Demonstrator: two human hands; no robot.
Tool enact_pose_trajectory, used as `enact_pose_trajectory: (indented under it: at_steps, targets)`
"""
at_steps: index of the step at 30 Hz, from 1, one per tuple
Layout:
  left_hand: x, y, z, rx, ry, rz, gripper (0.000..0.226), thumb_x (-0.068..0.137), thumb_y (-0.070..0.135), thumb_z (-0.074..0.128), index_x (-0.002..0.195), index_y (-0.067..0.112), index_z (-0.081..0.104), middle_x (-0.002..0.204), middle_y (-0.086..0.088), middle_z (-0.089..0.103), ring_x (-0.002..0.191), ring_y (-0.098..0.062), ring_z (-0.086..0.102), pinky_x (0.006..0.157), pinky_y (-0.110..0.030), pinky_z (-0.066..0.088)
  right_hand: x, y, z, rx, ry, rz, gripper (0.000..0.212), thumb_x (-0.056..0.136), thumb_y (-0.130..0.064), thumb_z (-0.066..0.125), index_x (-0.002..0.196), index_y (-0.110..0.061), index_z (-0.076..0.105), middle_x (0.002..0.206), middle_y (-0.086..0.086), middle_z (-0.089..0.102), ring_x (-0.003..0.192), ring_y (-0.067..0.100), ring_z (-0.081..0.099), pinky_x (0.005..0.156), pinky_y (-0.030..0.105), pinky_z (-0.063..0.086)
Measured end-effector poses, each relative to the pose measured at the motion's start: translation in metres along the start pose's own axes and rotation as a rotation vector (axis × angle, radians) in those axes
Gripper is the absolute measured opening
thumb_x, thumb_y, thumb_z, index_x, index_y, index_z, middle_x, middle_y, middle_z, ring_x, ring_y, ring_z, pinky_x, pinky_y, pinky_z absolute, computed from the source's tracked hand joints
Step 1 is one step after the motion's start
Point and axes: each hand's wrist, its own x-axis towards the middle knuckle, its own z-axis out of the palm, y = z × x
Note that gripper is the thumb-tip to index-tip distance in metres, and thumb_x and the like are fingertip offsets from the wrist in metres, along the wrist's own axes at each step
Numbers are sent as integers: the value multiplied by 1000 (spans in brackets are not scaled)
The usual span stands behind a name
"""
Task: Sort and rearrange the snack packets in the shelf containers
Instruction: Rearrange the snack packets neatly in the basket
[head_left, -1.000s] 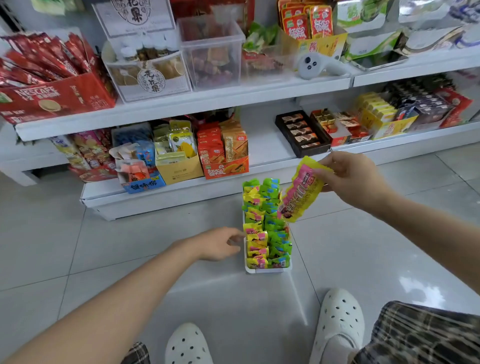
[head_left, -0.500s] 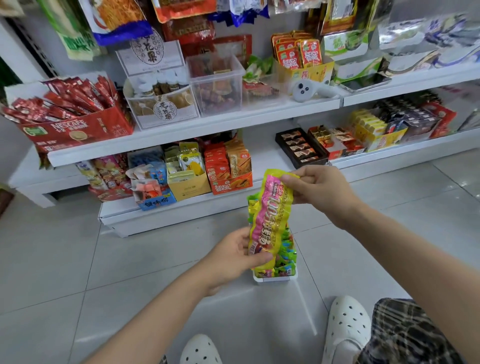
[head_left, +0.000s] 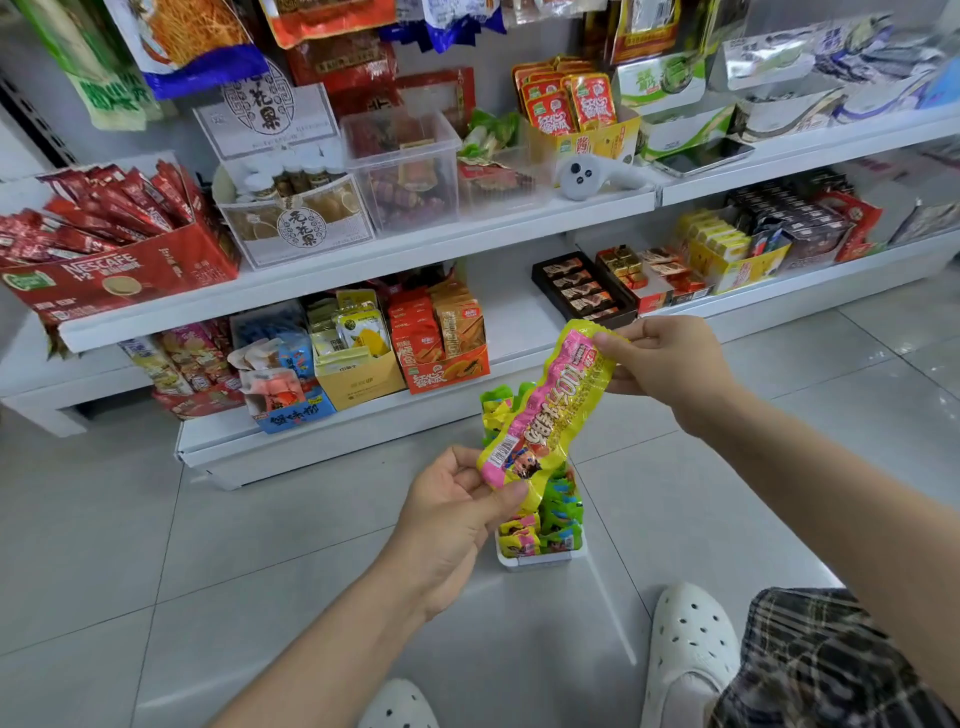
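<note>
Two hands, the left hand (head_left: 447, 512) and the right hand (head_left: 670, 364), share one yellow-pink snack packet (head_left: 545, 410). One white tray (head_left: 540, 558) of packets sits on the floor, beside two white shoes (head_left: 691, 644). Two shelves (head_left: 415, 249) carry one red coffee box (head_left: 119, 275), too many other boxes to count.

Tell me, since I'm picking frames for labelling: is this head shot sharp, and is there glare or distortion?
Head view: the pink-and-yellow packet and both hands, left hand and right hand, are fairly sharp; shelf goods at the edges look soft; shelf lines bow from the wide lens; the floor tiles show glare.
</note>
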Motion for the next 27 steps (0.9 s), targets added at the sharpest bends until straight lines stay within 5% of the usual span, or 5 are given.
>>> enact_pose_trajectory:
  at_steps: [7,11,15,22,27]
  targets:
    - [3,-6,-2,91,83,102,31,78,-16,66,81,7,45,85,-10,75,77,-17,73,60,-22,55,-5,-3,-1,29,-37,50,20,89,-23,70,97,-6,67,94,14,73,70,20,74,63,28,61]
    - [8,-7,-10,581,119,519,37,80,-15,67,72,15,47,94,6,75,90,-5,70,74,-15,52,-10,-3,3,222,-349,264,49,93,-45,57,128,-11,52,117,18,61,92,32,72,78,37,61]
    - [6,-1,-11,1001,14,861,36,78,-4,75,76,26,55,125,16,63,123,1,52,100,-13,39,-9,-3,3,372,-373,218,39,98,-13,54,136,-17,43,111,16,71,99,28,71,77,38,61]
    - [3,10,-2,-45,-231,-132,52,84,13,66,133,11,48,126,-15,65,114,-29,64,96,-37,53,-6,-6,2,451,-315,131,25,96,-13,57,113,4,62,104,15,71,89,22,71,74,30,60]
    - [6,6,3,-100,-144,-158,31,92,-5,53,123,-3,56,117,-19,69,102,-22,70,83,-24,57,-4,-7,2,544,-352,132,25,93,-13,59,112,3,64,111,17,70,101,27,69,82,33,59]
